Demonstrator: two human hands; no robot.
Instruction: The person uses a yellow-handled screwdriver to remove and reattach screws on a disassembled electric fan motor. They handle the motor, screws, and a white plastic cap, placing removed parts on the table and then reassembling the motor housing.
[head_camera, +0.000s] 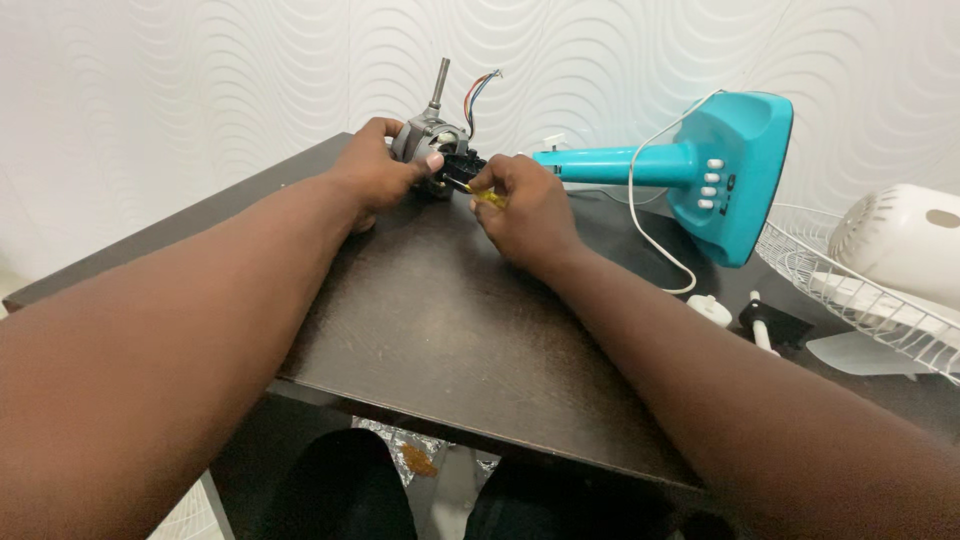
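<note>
Right hand (525, 205) – yellow tool (490, 198), left hand (380, 165) – motor (428, 140)

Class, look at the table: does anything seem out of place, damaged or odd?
Yes. The fan is in pieces: the left hand grips the bare motor, its coloured wires loose, while the turquoise stand lies toppled beside the wire guard.

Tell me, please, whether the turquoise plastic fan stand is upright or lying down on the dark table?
Lying down: the turquoise plastic fan stand rests on its side on the dark table, its pole horizontal, pointing toward the hands.

Turquoise fan stand (720, 170), dark table (440, 330) (wavy white wall (200, 80))
</note>
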